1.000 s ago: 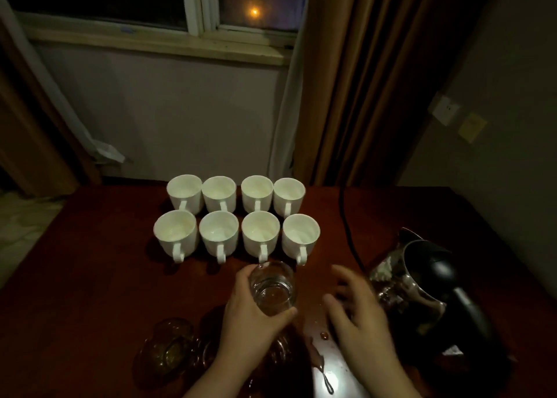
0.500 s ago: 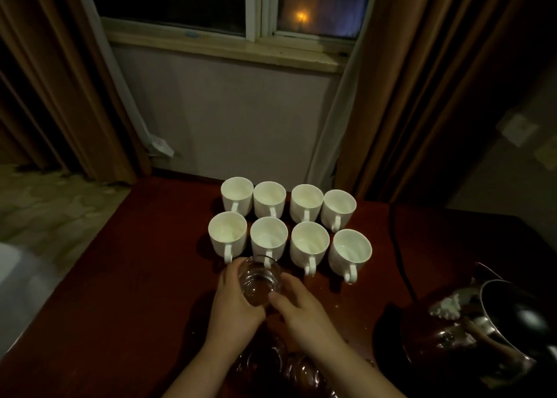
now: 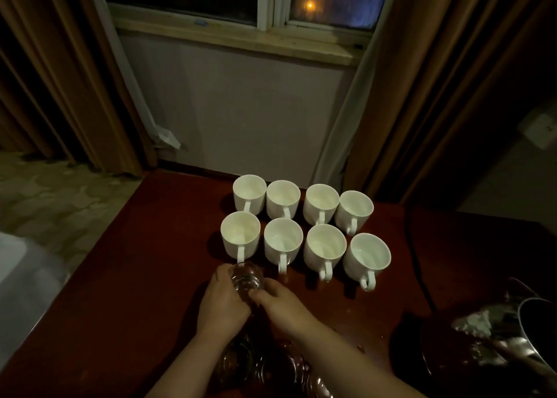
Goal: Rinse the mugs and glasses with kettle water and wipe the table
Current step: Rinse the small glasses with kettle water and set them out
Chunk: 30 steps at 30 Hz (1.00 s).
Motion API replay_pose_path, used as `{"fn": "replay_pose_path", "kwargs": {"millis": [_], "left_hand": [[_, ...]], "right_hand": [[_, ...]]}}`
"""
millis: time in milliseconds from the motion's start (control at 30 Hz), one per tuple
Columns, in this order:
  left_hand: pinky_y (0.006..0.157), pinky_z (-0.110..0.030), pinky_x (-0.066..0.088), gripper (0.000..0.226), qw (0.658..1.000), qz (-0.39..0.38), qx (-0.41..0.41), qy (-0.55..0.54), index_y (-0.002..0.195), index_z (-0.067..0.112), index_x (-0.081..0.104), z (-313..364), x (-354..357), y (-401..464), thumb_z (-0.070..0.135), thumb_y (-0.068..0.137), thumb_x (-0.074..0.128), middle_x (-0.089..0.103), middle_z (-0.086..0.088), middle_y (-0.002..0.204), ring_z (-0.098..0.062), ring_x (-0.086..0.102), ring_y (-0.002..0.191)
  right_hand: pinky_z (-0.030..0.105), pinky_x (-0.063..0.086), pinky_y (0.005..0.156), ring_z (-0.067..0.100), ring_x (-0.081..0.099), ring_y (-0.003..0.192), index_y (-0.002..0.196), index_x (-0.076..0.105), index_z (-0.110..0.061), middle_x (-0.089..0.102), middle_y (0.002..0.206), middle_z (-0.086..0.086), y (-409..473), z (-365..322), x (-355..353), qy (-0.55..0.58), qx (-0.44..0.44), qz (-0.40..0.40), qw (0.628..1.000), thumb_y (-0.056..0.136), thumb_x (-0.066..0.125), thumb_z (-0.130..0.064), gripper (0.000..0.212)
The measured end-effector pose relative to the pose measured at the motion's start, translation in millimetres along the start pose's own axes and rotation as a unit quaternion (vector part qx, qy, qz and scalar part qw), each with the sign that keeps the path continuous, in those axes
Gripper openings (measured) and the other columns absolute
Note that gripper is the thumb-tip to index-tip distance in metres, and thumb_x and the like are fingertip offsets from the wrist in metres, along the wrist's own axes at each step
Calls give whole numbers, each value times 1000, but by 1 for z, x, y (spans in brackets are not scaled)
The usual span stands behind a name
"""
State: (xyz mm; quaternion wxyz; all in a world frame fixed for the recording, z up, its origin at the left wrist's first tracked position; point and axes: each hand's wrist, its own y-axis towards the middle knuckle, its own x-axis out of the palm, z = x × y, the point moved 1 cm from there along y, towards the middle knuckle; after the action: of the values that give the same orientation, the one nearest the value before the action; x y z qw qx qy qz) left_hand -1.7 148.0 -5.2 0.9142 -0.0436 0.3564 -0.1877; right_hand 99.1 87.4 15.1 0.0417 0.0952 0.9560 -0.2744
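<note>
eight white ceramic mugs (image 3: 303, 230) upright on the dark red wooden table (image 3: 126, 292), two rows of four, handles facing the person. one clear ribbed glass tumbler (image 3: 245, 280), tilted, just in front of the near-left mug, gripped by left hand (image 3: 221, 305) and right hand (image 3: 283, 307), fingers curled round it. more glasses (image 3: 271, 367) below the wrists, maybe three, too dark to count. one steel kettle (image 3: 494, 340) at right.

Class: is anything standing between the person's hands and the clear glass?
No. Both the left hand and the right hand already grip the clear glass, just in front of the white mugs.
</note>
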Motion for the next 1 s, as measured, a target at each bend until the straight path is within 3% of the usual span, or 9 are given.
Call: {"fn": "replay_pose_path", "kwargs": {"millis": [133,300,400,633,767,867,1000], "left_hand": [[76,-35,47,47,999,-9,-17,30,117,14,42,-5,2,4,15,77,66,52,-5,115,-25,56,102],[73,-36,47,43,998,-15,-27,54,118,13,41,-9,3,6,14,80,61,52,-6,115,-25,57,99],[73,-36,46,45,998,-13,-29,61,121,13,40,-10,3,5,15,81,60,52,-7,117,-27,57,102],[77,-40,50,51,997,-19,-32,68,126,16,36,-12,3,0,20,82,60,48,-4,121,-25,57,100],[82,-45,51,58,997,-27,-27,65,130,17,33,-13,2,-2,27,81,62,45,-5,127,-24,57,103],[100,-46,42,77,997,-11,-13,77,142,18,20,-6,2,-7,31,80,64,28,-8,145,-28,42,126],[114,-41,24,89,992,48,50,101,147,14,9,9,2,-25,38,81,64,10,-6,154,-25,16,142]], "right_hand": [[16,45,76,11,61,98,121,54,-19,63,111,-1,8,3,2,14,18,-16,1000,87,55,-27,35],[29,44,96,16,58,108,125,53,-20,61,121,2,16,9,8,0,32,-20,999,83,58,-33,45],[35,44,101,18,59,109,125,53,-20,61,121,3,18,11,8,4,34,-18,999,78,59,-37,50],[28,43,98,17,56,112,128,50,-19,58,125,3,17,14,7,-14,31,-20,999,86,57,-29,44],[28,37,103,17,50,120,136,41,-21,52,134,1,10,12,6,-71,5,-38,997,87,55,-31,52],[23,34,99,17,45,125,139,34,-23,47,138,1,0,8,-3,-153,-28,-23,988,90,52,-31,53],[20,37,90,18,51,118,131,47,-17,54,131,4,-19,10,-30,-251,-46,21,967,92,49,-26,40]]}}
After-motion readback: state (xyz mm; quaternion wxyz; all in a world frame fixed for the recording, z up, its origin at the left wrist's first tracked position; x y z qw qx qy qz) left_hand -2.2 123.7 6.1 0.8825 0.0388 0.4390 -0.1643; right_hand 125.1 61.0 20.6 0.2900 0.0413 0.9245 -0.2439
